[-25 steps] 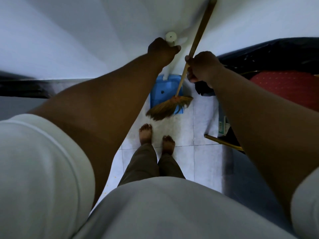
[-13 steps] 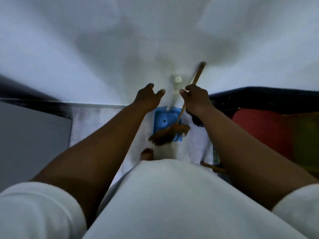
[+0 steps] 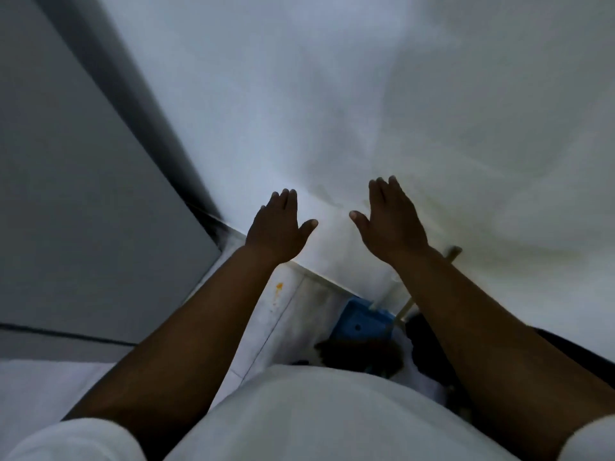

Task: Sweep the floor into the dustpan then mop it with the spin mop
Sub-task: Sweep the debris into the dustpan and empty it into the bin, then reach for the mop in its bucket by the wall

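Observation:
My left hand [image 3: 278, 227] and my right hand [image 3: 391, 221] are raised in front of the white wall, fingers straight and spread, holding nothing. Below them the blue dustpan [image 3: 361, 322] stands on the tiled floor against the wall. The broom's brown bristles [image 3: 359, 356] lie across the dustpan's front. Its wooden handle [image 3: 407, 307] leans up against the wall behind my right forearm, with the top end [image 3: 453, 251] showing past the arm. No mop is in view.
A grey door or panel [image 3: 83, 194] fills the left side. White floor tiles [image 3: 286, 314] carry a small orange stain [image 3: 279, 287]. A dark object [image 3: 422, 344] sits right of the dustpan. My white shirt hides the lower floor.
My right hand has let go of the broom handle and my left hand has left the dustpan handle. Both hands rose and opened. The view tilted up toward the wall.

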A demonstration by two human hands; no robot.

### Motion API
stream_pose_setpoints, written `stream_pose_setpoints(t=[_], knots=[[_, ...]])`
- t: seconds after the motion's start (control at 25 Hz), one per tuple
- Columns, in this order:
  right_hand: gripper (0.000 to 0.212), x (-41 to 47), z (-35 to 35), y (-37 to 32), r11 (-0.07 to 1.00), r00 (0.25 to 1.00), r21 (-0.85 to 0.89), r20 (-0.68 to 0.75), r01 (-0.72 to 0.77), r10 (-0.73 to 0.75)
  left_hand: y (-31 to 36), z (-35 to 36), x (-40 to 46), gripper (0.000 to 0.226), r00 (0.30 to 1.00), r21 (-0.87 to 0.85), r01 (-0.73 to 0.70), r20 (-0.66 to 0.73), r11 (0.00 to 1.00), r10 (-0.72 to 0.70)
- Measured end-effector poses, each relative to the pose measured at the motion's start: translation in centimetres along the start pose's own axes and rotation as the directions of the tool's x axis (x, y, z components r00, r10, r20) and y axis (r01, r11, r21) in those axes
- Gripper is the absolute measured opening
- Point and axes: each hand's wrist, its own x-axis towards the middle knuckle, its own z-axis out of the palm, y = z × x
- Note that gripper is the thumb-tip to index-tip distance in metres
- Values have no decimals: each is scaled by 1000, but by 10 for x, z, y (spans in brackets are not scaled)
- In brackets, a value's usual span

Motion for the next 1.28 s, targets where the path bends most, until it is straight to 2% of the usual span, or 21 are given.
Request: stream_pose_setpoints(t=[0.16,0.32,0.44,0.56,0.68,0.88,1.28], knots=[[71,11,-6,-42,973,974,-36,3,228,-228,-21,-18,-57,80,977,24,205,-68,978,-203],[70,-9,8,-101,900,898,-20,77,436,-433,-57,-23,-139,80,889,33,447,-126,894,-440],[70,-39,18,-155,811,802,28,133,584,-583,-83,-25,-213,81,780,20,616,-155,788,-606],[70,-72,26,-214,685,670,72,155,725,-726,-101,-26,-287,81,646,-26,747,-206,664,-735],[70,-106,31,-267,579,559,94,178,810,-810,-111,-26,-350,81,553,-12,821,-237,571,-799],[70,-192,45,-370,382,355,137,188,914,-916,-144,-22,-475,81,353,-88,921,-222,379,-909],[71,-408,83,-544,62,6,312,178,948,-984,-179,1,-738,83,-52,-244,970,-190,-4,-980]])
